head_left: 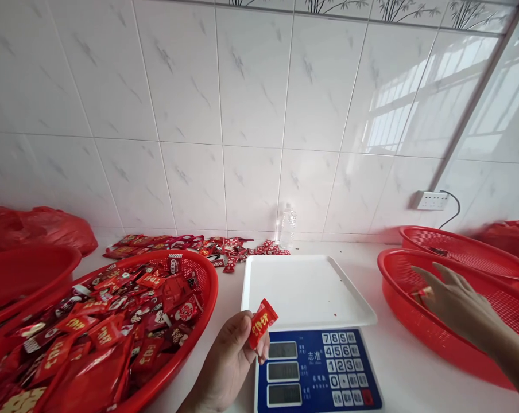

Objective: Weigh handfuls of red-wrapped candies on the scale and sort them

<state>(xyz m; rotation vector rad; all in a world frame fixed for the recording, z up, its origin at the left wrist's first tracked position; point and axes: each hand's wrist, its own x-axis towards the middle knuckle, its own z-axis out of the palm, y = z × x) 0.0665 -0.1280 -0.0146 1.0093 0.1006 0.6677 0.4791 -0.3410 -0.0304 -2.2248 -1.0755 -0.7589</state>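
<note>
So the scale (313,385) sat on a white table (230,289), and everything else was kinda spread around it. The left hand (227,364) was at the scale's near left side, closed in a pinch, with thumb and fingers gripping one small red packet (263,322). That packet was tilted, gold lettering facing up, held up in front of the near left corner of the scale's white tray (296,284). The tray had nothing on it but a few tiny specks (335,314).

The right hand (460,304) was off to the right of the scale, reaching over a red basket (408,327) with its fingers loosely spread. There was a reddish-gold wrapper (423,293) right by the fingers, but honestly I couldn't tell if the hand had hold of it or not. Another red basket (466,244) stood just behind that one.

Left of the scale was a big red basket (212,292) heaped with packets (147,310), mostly red. More loose packets (231,250) were strewn along the wall behind the scale and over to its left, with a clear bottle (287,226) standing behind the tray, near the wall.
</note>
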